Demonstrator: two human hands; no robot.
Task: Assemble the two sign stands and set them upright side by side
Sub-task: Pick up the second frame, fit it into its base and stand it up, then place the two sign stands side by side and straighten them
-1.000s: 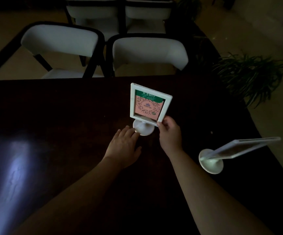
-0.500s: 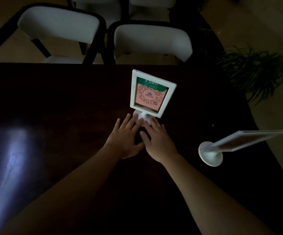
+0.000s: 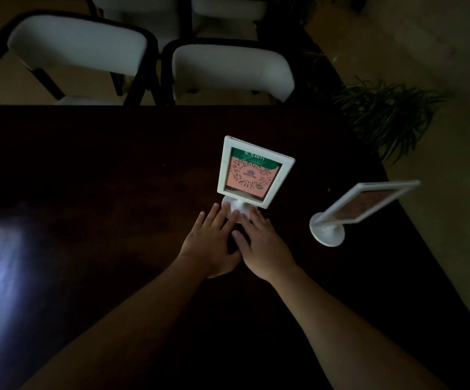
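A white sign stand (image 3: 252,173) with a pink and green card in its frame stands upright on the dark table (image 3: 87,178), on a round white base (image 3: 235,211). My left hand (image 3: 211,243) and my right hand (image 3: 262,243) lie flat side by side, fingers spread, with their fingertips resting on that base. Neither hand grips anything. A second white sign stand (image 3: 363,205) stands on its own round base (image 3: 326,230) to the right, apart from both hands, its frame turned edge-on toward me.
Two white-cushioned chairs with dark frames (image 3: 228,68) stand at the table's far edge, more behind them. A potted plant (image 3: 388,114) sits on the floor beyond the table's right edge. A bright light reflection (image 3: 0,266) lies on the table at left.
My right hand has let go of the frame's lower corner and come down beside my left hand, onto the base. The second stand stays where it stood on the table.
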